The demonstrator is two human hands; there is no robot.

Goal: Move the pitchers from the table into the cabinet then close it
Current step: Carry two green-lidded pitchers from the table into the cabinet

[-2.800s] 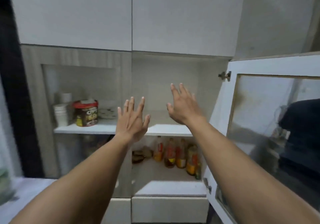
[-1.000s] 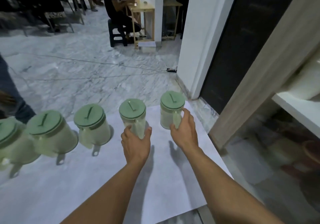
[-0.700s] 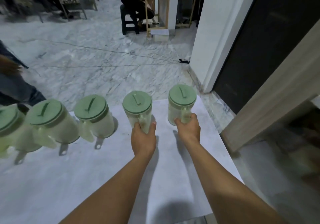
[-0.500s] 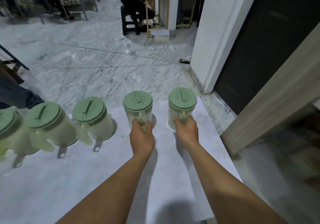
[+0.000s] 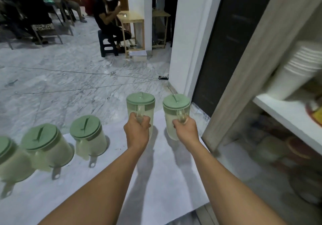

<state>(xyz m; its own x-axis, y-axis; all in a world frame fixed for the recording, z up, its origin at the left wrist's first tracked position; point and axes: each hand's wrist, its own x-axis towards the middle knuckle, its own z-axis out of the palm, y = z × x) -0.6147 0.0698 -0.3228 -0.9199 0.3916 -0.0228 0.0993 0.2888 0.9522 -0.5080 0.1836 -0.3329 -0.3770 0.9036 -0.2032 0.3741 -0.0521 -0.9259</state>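
My left hand (image 5: 136, 134) is shut on the handle of a clear pitcher with a green lid (image 5: 140, 103), held above the white table (image 5: 156, 181). Gripped by its handle in my right hand (image 5: 185, 129) is a second green-lidded pitcher (image 5: 176, 105), also lifted off the table. Three more pitchers stand in a row on the table's left: one (image 5: 88, 136) nearest, another (image 5: 46, 148) beside it, and a third (image 5: 7, 162) cut off by the frame edge. The cabinet (image 5: 261, 54) is at the right, with its white shelf (image 5: 285, 113) visible.
A stack of white cups (image 5: 303, 68) and a red-lidded jar (image 5: 315, 113) sit on the cabinet shelf. Blurred items lie in the lower cabinet compartment. Beyond the table is marble floor with cables, a white pillar (image 5: 184, 33), and a seated person (image 5: 108, 21) at a small wooden table.
Both hands closed on the two rightmost pitchers' handles and lifted them off the table. The view has swung right, bringing the cabinet shelf into sight.
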